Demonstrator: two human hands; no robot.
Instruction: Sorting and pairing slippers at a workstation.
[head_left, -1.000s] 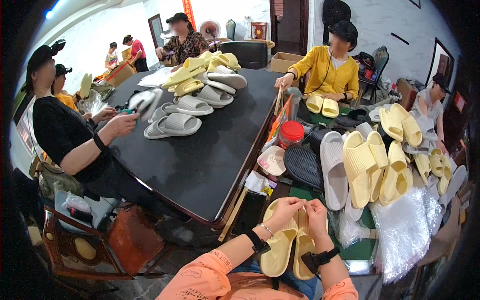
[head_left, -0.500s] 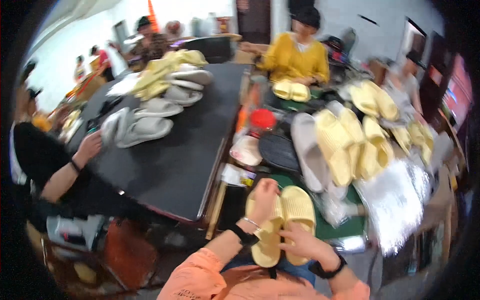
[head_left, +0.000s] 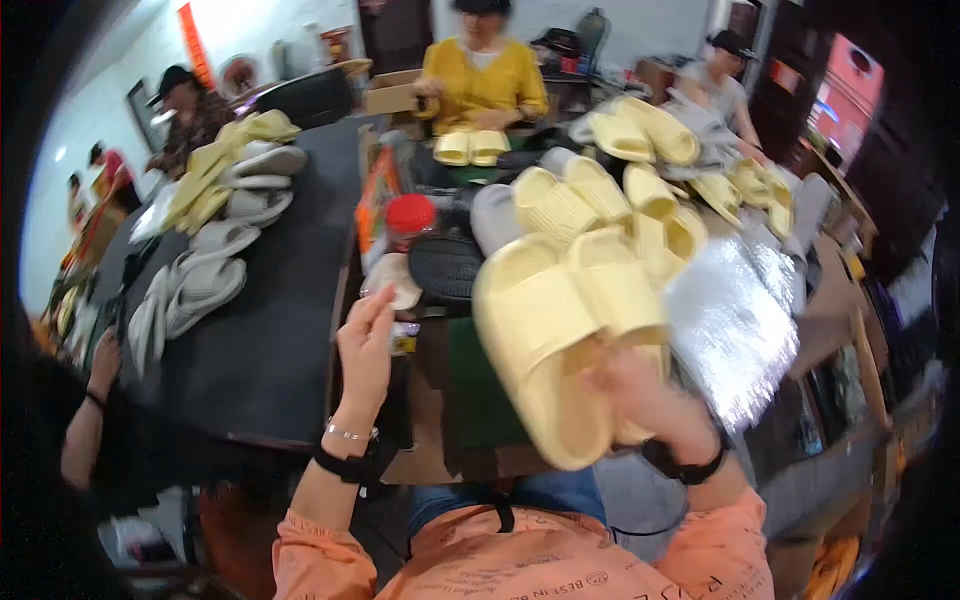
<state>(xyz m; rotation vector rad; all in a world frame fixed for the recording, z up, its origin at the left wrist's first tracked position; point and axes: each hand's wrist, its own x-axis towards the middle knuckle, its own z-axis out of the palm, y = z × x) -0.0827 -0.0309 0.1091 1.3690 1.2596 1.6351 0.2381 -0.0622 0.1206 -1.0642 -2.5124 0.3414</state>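
Now your right hand (head_left: 650,395) grips yellow slippers (head_left: 560,340) above table's (head_left: 485,400) near edge, toes pointing away, slightly left; your left hand (head_left: 365,350) farther off, fingers narrow, can't tell if holding anything

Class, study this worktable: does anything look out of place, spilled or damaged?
Nothing looks spilled or plainly damaged. The piled slippers on the right overlap at differing angles, so look untidy. The yellow pair in the right hand is too blurred to check closely.
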